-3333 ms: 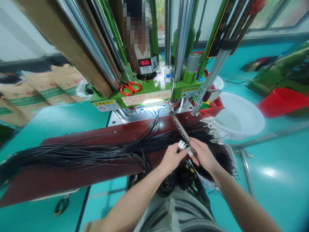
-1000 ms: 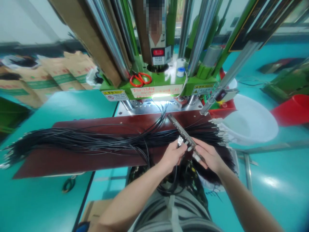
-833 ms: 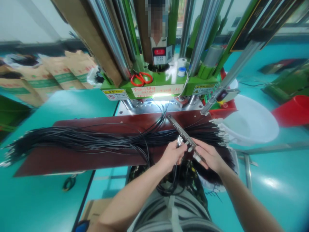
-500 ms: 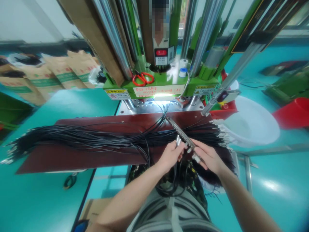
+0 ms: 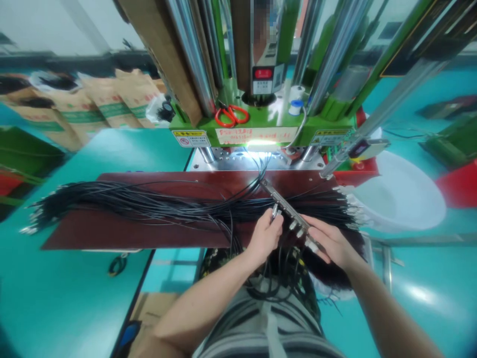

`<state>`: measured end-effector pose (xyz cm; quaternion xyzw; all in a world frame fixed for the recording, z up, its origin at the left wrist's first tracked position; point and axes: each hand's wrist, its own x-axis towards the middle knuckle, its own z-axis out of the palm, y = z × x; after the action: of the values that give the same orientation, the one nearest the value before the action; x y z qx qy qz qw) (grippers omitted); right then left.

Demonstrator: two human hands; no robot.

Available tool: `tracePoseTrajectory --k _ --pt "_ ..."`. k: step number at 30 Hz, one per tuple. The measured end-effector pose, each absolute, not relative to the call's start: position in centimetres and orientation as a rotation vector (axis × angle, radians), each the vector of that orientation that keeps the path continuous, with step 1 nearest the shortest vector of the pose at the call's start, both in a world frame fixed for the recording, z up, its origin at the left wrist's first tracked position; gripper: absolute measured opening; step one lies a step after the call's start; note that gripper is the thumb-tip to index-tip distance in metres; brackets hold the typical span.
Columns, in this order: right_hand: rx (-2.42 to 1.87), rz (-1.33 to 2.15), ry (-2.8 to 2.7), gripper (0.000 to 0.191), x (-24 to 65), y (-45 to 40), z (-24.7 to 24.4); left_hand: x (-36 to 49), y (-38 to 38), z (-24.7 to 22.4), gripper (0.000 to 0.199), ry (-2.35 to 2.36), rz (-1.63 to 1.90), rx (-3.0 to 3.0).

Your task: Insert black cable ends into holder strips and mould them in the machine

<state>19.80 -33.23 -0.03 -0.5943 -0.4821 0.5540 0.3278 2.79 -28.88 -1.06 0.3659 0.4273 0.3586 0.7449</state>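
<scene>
My right hand (image 5: 333, 243) is closed round the near end of a narrow metal bar (image 5: 285, 204), which slants away to the upper left over the board. Several pale connectors stick out along the bar's near side, with black cables hanging from them toward my lap. Beside the bar's middle, my left hand (image 5: 265, 234) pinches a cable end with a silver connector (image 5: 275, 211). Whether that connector touches the bar I cannot tell. Behind both hands a bundle of black cables (image 5: 149, 203) lies across the dark red board (image 5: 122, 234).
A green press (image 5: 268, 122) with steel columns stands ahead, its lit steel bed behind the board. Red-handled scissors (image 5: 231, 116) and a thread spool (image 5: 296, 107) rest on it. To the right is a white basin (image 5: 402, 194); paper sacks (image 5: 89, 107) stand at left.
My left hand has drawn back from the connectors on the bar and shifted toward its far end. My right hand keeps its grip. The whole view has swung slightly.
</scene>
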Motion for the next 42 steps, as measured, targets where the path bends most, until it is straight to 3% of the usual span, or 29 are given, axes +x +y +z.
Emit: tracePoseTrajectory --k 17,28,42 --pt "-1.571 1.463 -1.466 0.059 20.0 -33.1 0.2 2.4 -28.7 -1.4 0.041 1.031 0.791 0.845" --pt "-1.562 1.469 -1.293 0.057 20.1 -33.3 -0.2 0.5 -28.5 -0.8 0.036 1.139 0.86 1.483" --pt "-1.534 1.595 -1.354 0.055 21.3 -32.8 -0.2 0.0 -27.3 -1.3 0.043 0.967 0.602 1.395"
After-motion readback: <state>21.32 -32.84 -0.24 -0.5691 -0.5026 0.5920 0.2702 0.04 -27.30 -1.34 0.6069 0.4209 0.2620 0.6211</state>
